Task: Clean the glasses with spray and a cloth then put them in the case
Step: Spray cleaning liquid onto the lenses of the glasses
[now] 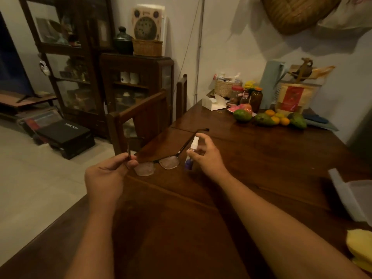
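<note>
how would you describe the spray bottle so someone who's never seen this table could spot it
On the dark wooden table, look just right of the glasses held up over its near left part. The spray bottle is in the right hand: small, clear, with a white nozzle and purple label, the only bottle near the hands.

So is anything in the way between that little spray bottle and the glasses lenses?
Nothing visible. The right hand holds the spray bottle right beside the glasses, which the left hand holds above the table; only open air separates nozzle and lenses.

Left hand [106, 176] pinches glasses [159, 164] by temple; right hand [207, 156] grips spray bottle [191, 156] (nozzle toward lenses) above table [181, 228].
</note>
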